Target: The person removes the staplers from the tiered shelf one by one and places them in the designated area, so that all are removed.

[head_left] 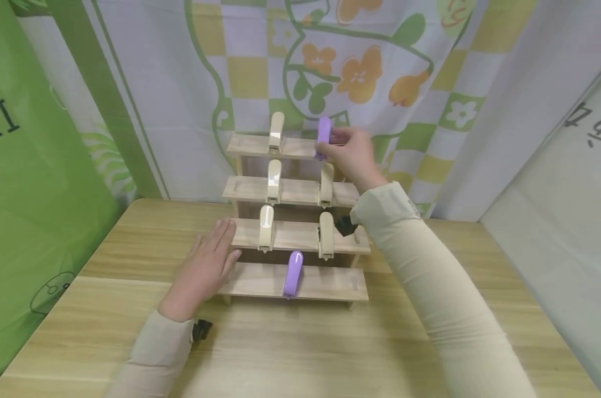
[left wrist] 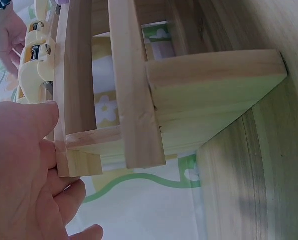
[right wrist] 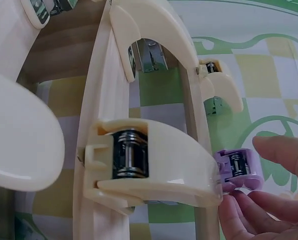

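On the right part of the top tier, my right hand (head_left: 352,152) pinches a purple stapler (head_left: 323,132) between thumb and fingers. The right wrist view shows this purple stapler (right wrist: 241,169) from its hinge end, with fingertips along its side. My left hand (head_left: 208,268) rests with extended fingers against the left end of a wooden tiered stand (head_left: 245,283). Up close in the left wrist view, the left hand (left wrist: 19,165) touches the corner of a board. Several cream staplers (head_left: 274,181) sit on the upper tiers, and another purple stapler (head_left: 293,275) lies mid-bottom tier.
The stand is on a wood-grain table (head_left: 290,354). Behind it hangs a patterned cloth (head_left: 250,77); a green cloth (head_left: 46,155) is at the left and a white panel (head_left: 564,182) at the right. Dark wrist devices (head_left: 202,330) show at both cuffs.
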Demonstrator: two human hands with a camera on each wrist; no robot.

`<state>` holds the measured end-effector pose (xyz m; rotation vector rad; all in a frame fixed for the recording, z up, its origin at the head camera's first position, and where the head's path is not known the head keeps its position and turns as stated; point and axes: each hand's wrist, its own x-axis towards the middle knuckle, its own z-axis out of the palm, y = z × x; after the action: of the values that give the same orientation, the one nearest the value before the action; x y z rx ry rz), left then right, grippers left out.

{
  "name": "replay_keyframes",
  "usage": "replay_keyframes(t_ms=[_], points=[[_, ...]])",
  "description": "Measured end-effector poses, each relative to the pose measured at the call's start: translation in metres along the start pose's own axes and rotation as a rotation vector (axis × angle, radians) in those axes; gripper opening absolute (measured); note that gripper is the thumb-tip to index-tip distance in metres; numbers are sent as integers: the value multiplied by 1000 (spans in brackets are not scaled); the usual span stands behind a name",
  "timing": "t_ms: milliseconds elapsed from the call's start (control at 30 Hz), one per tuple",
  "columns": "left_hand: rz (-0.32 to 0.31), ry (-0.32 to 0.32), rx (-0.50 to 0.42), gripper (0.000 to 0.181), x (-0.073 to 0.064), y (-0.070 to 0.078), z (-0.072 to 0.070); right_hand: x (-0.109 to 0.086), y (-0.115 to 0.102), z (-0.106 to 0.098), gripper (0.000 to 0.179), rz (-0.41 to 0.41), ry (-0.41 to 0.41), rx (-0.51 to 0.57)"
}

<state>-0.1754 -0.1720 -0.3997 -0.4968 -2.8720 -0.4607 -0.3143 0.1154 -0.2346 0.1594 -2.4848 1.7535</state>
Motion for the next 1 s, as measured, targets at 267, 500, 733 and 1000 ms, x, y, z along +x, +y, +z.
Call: replay_keyframes(t_ms=[267,500,733,1000], points=[[0,-10,-3,63,1,0,0,1,1,2,56,27,9,-10],[8,5,-5,64,1,0,0,2,1,2,55,41,3,27],[5,13,-9,65,0,0,-1,3,2,2,50,28,14,39],[14,18,0,65,0,1,-1,0,8,-1,50,10,34,103]])
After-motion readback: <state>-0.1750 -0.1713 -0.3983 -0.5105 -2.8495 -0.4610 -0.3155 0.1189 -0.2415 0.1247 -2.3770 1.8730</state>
